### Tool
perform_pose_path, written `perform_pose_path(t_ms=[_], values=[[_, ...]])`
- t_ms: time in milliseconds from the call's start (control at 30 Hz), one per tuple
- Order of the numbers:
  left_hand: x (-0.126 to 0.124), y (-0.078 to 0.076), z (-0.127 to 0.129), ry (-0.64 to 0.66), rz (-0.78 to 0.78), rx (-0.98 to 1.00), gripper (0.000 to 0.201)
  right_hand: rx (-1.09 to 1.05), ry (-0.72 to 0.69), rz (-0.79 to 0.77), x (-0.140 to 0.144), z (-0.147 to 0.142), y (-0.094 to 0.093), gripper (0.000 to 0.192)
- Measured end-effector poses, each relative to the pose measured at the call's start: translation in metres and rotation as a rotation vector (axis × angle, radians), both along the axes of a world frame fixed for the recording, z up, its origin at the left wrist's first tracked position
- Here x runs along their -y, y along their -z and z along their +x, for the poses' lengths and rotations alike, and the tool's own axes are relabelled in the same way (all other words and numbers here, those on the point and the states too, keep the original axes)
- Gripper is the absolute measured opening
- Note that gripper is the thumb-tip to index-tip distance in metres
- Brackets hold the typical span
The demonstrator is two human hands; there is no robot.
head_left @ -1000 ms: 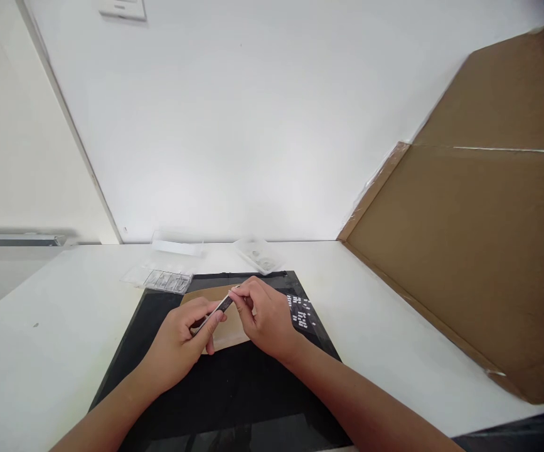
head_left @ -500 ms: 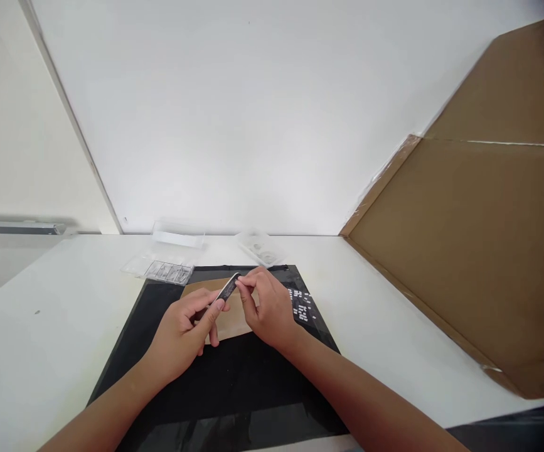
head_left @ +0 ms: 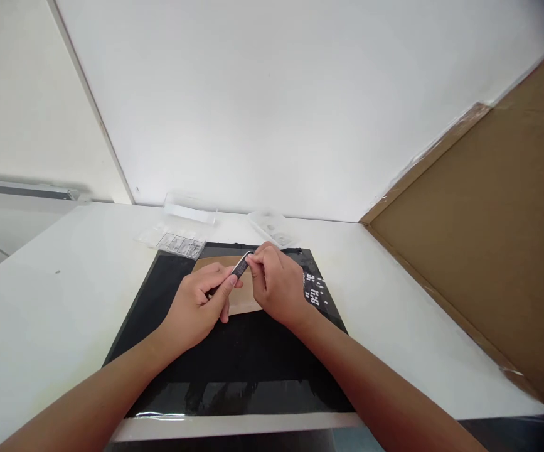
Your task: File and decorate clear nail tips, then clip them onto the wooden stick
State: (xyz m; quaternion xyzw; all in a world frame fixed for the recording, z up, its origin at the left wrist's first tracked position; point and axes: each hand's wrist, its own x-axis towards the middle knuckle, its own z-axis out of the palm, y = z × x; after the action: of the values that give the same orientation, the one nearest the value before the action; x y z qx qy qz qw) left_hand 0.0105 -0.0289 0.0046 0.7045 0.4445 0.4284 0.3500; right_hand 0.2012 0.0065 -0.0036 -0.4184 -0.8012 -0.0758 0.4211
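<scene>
You are holding one thin dark strip (head_left: 240, 268) with both hands, up in the air just above one brown card (head_left: 248, 300). The strip is tilted, with its far end higher. Your left hand (head_left: 201, 306) pinches the near end between thumb and fingers. Your right hand (head_left: 277, 285) pinches the far end with its fingertips (head_left: 253, 262), fingers curled in (so both hands are gripping the same strip).

The brown card lies flat on one black mat (head_left: 234, 364), and your two hands hover over it, close together. Both forearms reach in from the bottom and meet over the middle of the mat. Just right of your right hand is a bunch of tiny white pieces (head_left: 315, 290) on the mat, too small to count.

The mat lies on one white table (head_left: 41, 314). Past the mat's far edge you can see three clear plastic boxes: a tray with little slots (head_left: 177, 243), a long box (head_left: 189, 208) behind it, and a small one (head_left: 272, 225) to the right. One big cardboard sheet (head_left: 488, 238) leans on the right.
</scene>
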Motion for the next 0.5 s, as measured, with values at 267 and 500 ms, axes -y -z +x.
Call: perform_pose_path(t_ms=[267, 500], values=[[0.0023, -0.0061, 0.0015, -0.034, 0.106, -0.032, 0.033, 0.065, 0.033, 0.029, 0.0015, 0.0018, -0.0021, 0.024], [0.0029, -0.0040, 0.0025, -0.048, 0.069, -0.025, 0.032, 0.097, 0.021, 0.055, -0.0015, 0.0006, -0.0024, 0.024]])
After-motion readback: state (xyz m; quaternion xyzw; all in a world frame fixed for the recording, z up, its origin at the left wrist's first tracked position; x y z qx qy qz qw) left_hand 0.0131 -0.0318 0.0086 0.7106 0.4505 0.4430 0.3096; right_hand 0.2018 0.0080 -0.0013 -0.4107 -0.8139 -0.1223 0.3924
